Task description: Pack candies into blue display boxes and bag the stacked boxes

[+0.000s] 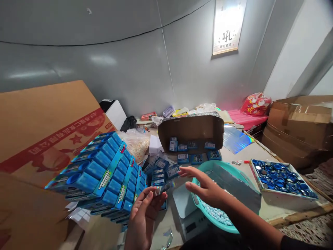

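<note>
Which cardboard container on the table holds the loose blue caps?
The shallow white-sided tray at the right edge; the brown box behind the teal basin lies on its side with small blue packets.

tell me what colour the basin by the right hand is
Teal, or turquoise green; the basin shows in the head view, just behind the right hand.

Glossy printed card covers the blue display packs [104, 173] stacked at the table's left edge, their faces catching the light. Behind them leans a matt brown corrugated carton [39, 121] with red print. A smooth teal plastic basin [221, 166] sits near the front edge, a grey matt card sheet [234, 187] across it. At the right edge, a white tray [283, 198] holds shiny blue caps [282, 177]. An iridescent foil sheet [236, 139] gleams beyond, beside a dull cardboard box [191, 130].
</note>
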Demonstrator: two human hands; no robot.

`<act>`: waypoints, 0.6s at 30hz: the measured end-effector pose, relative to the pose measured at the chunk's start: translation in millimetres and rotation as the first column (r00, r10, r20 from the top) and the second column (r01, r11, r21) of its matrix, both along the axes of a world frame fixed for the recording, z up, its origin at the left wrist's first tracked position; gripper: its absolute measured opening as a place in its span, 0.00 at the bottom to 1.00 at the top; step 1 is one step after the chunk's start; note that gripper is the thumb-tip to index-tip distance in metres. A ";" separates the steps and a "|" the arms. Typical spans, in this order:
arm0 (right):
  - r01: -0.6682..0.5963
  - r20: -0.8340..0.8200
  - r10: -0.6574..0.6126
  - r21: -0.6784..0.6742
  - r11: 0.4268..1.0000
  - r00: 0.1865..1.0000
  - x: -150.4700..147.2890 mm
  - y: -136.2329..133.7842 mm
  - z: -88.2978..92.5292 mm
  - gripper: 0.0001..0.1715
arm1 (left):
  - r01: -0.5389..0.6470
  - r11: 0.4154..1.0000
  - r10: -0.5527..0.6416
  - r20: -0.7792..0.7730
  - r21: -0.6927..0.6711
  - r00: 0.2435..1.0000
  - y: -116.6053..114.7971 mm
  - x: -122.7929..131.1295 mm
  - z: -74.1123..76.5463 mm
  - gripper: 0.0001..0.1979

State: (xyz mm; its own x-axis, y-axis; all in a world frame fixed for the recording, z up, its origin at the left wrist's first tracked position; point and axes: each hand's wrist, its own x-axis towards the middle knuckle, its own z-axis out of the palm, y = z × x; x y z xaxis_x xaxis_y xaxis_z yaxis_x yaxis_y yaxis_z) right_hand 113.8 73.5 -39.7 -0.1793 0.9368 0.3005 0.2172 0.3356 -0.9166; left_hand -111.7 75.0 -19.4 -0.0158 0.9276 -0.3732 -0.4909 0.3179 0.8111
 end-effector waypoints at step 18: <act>-0.277 -0.481 0.167 -0.167 0.946 0.861 -100.0 38.8 67.5 0.20 | -0.186 0.942 0.298 -0.438 0.281 0.848 -19.5 -53.7 54.4 0.32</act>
